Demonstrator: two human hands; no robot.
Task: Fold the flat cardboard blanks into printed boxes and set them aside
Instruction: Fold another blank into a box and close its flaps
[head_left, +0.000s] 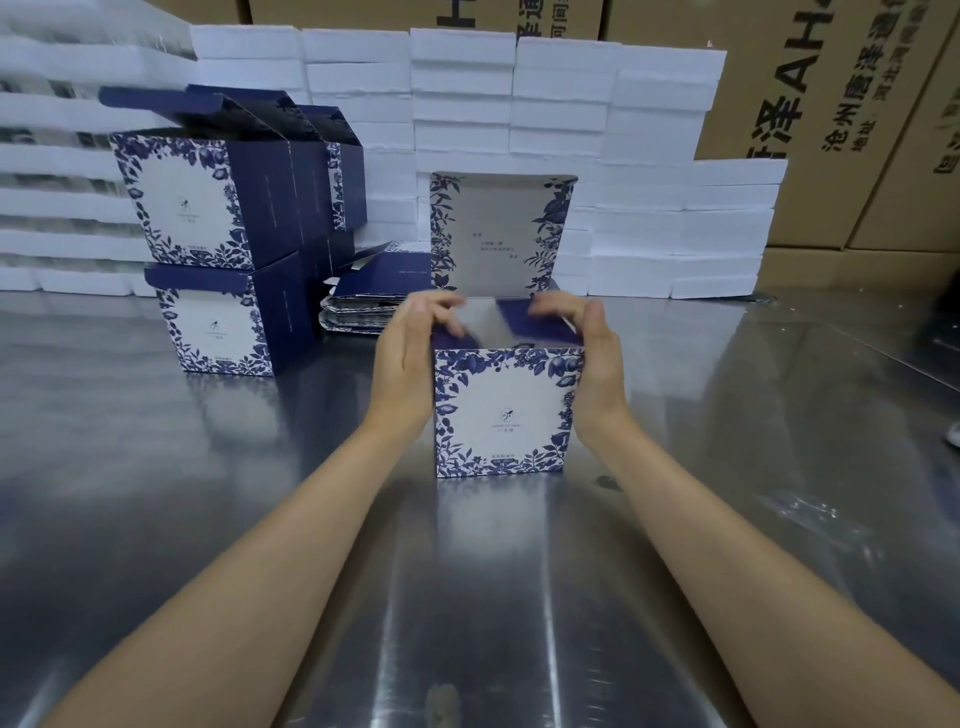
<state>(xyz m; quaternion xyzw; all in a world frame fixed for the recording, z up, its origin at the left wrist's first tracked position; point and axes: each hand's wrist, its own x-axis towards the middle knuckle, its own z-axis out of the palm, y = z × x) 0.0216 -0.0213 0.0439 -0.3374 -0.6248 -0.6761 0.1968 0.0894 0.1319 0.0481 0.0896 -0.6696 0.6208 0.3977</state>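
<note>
Steel table (156, 493) spans view. White foam slabs (561, 93) stacked at 12 o'clock; brown cartons (831, 104) behind, printed "AH" plus Chinese characters. Folded boxes (208, 228) stacked at 10 o'clock beside flat blanks (358, 309). Open printed box (501, 410) at centre, lid up, logo text illegible. Left hand (410, 353) and right hand (592, 353) flank it, each grip curled over side flaps, fingers blurred.

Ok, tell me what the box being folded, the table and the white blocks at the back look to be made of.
Box being folded: thin printed card, matte outside, silvery lining on the raised lid.
Table: sheet metal, probably stainless steel; brushed sheen, blurred reflections.
White blocks: likely foam, with rough, crumbly edges.
</note>
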